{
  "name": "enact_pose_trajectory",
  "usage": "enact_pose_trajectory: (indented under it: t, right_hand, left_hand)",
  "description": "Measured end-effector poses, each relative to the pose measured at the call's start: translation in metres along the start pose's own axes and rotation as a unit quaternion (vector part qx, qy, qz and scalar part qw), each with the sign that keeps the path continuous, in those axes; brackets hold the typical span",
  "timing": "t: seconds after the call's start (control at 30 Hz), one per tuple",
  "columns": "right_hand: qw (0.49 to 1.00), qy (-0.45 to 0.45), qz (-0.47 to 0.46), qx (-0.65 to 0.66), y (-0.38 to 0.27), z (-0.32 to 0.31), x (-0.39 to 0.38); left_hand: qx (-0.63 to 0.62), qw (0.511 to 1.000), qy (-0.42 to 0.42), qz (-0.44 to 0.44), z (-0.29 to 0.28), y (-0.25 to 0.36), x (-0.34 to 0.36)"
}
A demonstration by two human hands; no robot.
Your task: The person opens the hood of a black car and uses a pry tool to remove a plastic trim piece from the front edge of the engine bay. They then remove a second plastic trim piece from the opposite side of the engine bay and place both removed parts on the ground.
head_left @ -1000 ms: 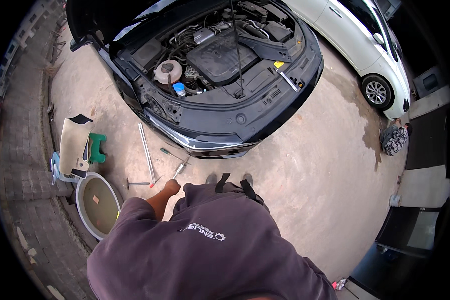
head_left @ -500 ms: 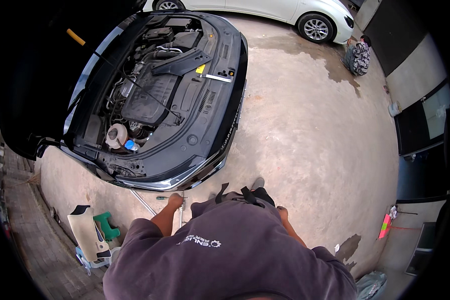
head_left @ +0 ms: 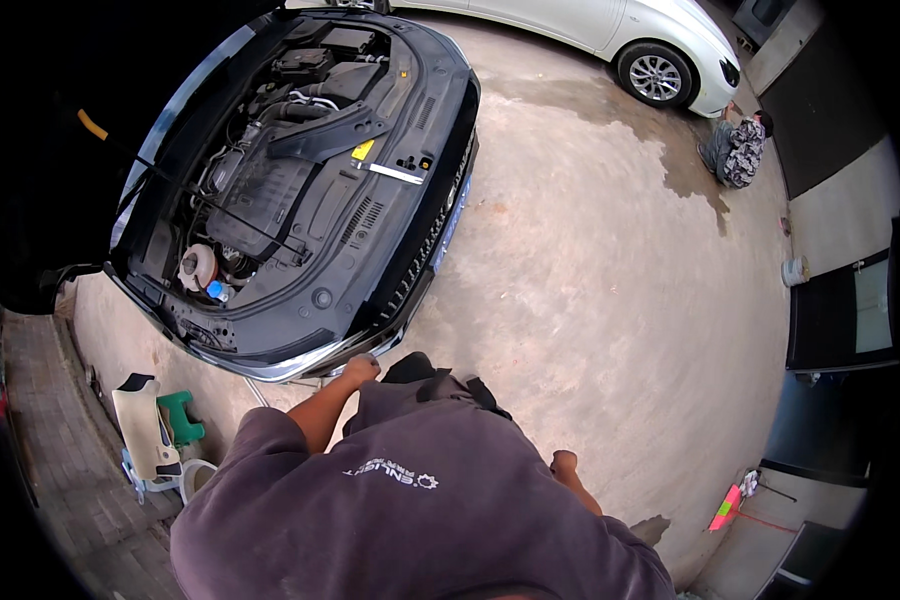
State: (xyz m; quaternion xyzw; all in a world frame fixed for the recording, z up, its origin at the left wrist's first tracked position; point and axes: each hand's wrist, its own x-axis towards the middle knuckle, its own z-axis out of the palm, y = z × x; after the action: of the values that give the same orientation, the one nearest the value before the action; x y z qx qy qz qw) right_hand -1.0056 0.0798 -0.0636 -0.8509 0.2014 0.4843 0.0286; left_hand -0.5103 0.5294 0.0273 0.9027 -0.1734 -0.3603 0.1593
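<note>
My left hand (head_left: pixel 361 370) is by the front bumper (head_left: pixel 310 362) of a dark car, its fingers curled in. Whatever it may hold is hidden, and I cannot tell whether it touches the bumper. Low at my right side hangs my right hand (head_left: pixel 564 462), over the concrete; its fingers are mostly hidden. The car's hood (head_left: pixel 40 190) is up, held by a thin prop rod (head_left: pixel 232 213). Below it show the engine cover (head_left: pixel 260 205), a round reservoir (head_left: pixel 198 268) and a blue cap (head_left: pixel 216 290). A flat silver tool (head_left: pixel 395 173) lies on the front trim panel.
A metal bar (head_left: pixel 256 391) pokes out below the bumper. Left of me stand a green stool (head_left: pixel 179 418), a beige padded piece (head_left: pixel 150 430) and a pale bucket (head_left: pixel 196 478). Another person (head_left: pixel 740 150) squats by a white car (head_left: pixel 570 25). Concrete floor (head_left: pixel 590 280) stretches to my right.
My body has turned and shifted right along the car's front. The left hand has moved away from the tools on the floor, nearer the bumper. The dark car sits further left in view.
</note>
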Motion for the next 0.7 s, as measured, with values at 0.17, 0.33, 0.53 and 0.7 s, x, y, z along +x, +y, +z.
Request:
enact_pose_trajectory:
  t: [0.17,0.33,0.53,0.7]
  right_hand:
    - [0.972,0.023,0.022,0.233,0.049,-0.106,0.075]
    - [0.764,0.078,0.075,0.636,0.087,-0.181,0.184]
    - [0.808,0.195,0.024,0.556,0.113,-0.363,0.215]
    - [0.729,0.117,0.151,0.658,0.162,-0.514,0.227]
  left_hand:
    - [0.046,0.995,-0.024,-0.081,-0.008,0.011,0.03]
    - [0.077,0.971,-0.169,-0.15,-0.013,0.025,0.117]
    - [-0.068,0.924,-0.269,-0.263,-0.04,0.074,0.288]
    - [-0.037,0.979,-0.164,-0.114,-0.183,0.253,0.42]
